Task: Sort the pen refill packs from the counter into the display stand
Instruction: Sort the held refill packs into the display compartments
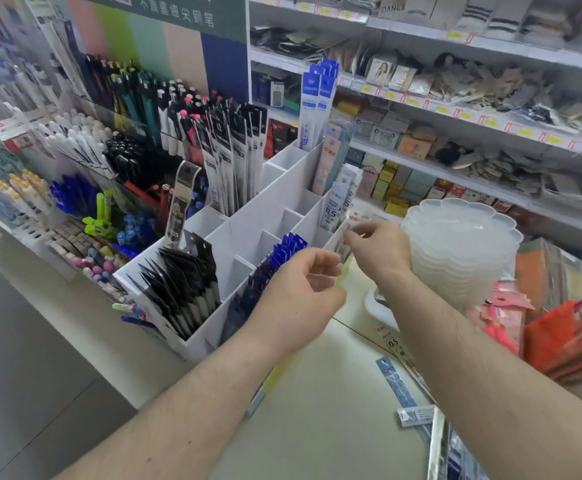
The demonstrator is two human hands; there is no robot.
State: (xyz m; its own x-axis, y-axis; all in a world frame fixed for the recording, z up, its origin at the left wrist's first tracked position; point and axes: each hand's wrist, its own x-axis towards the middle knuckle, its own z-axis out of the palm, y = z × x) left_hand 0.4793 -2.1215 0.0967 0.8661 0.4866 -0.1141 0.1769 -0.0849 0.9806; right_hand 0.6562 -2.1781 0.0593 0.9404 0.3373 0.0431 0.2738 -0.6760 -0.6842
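Several refill packs (pixel 417 415) lie loose on the pale table (pixel 317 410) nearest the camera, at lower right beside the right forearm; one of them shows a "0.5" label. Above them, both hands reach over the white display stand (pixel 248 233). The left hand (pixel 300 292) hovers over the front compartment of blue-topped packs (pixel 282 252), fingers loosely curled and thumb apart from them; whether it touches a clear pack there I cannot tell, since that spot is blurred. The right hand (pixel 376 252) pinches a clear refill pack (pixel 343 242) narrowly between thumb and fingertips at the stand's right edge, the pack standing nearly upright at a compartment along that edge. Black packs (pixel 182 282) fill the near left compartment. Just right of the hands stands a stack of clear scalloped dishes (pixel 462 244). Farther back, tall black packs (pixel 234 157) and blue-and-white packs (pixel 317 98) stand in the rear compartments, with racks of pens (pixel 137 109) to the left and store shelves (pixel 456 98) behind.
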